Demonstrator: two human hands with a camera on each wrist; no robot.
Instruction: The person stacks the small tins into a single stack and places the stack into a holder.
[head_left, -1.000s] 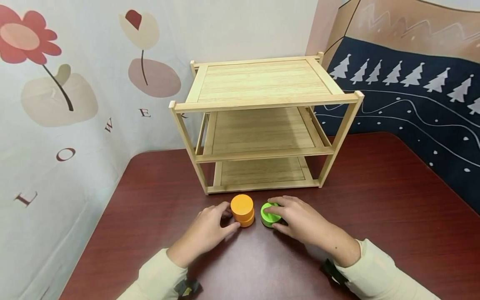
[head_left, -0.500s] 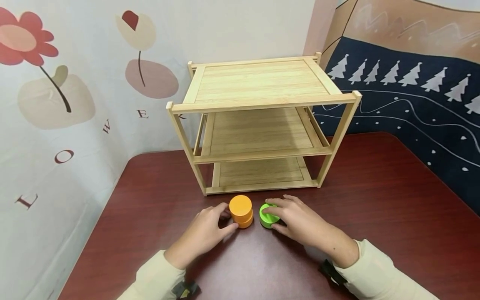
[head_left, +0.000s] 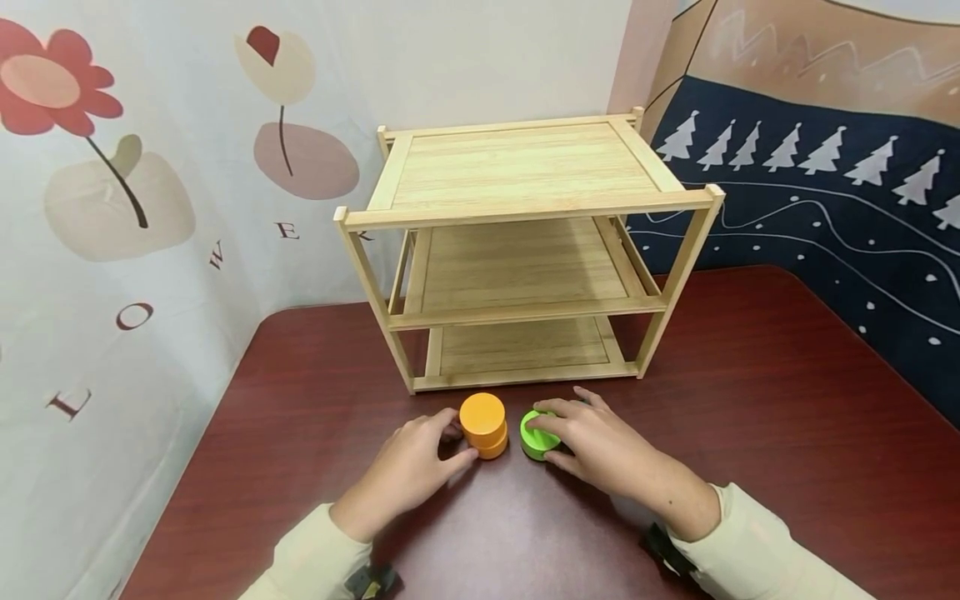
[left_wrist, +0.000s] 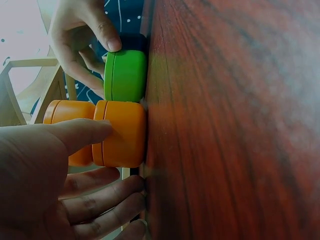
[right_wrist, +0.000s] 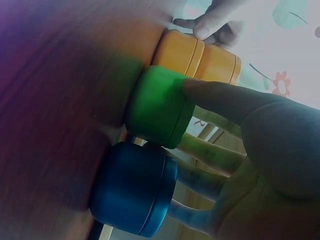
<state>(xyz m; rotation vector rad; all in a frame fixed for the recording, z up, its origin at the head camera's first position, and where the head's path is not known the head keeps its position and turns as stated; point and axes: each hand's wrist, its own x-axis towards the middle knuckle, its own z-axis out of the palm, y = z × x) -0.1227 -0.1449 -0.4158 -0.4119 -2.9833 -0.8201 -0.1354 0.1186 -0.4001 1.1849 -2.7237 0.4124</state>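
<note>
Two round orange tins are stacked on the table, the upper tin [head_left: 482,414] set slightly off the lower tin [left_wrist: 122,135]. My left hand [head_left: 408,467] holds the stack from the left, thumb at the front and fingers round the far side. Right beside the stack stands a green tin [right_wrist: 159,105]. My right hand [head_left: 600,442] pinches it, with the thumb on its near side and fingers reaching over and behind. A dark blue tin [right_wrist: 135,187] stands close to the green one under that hand's outer fingers, hidden in the head view.
A three-level wooden shelf [head_left: 525,208] stands just behind the tins on the dark red table [head_left: 750,400]. A flower-print wall covering [head_left: 150,333] borders the left side, and a navy tree-print cloth [head_left: 810,192] hangs at the right.
Both hands and the tins stay in place. The head view shifts slightly, and one outer finger of my right hand spreads a little farther from the others.
</note>
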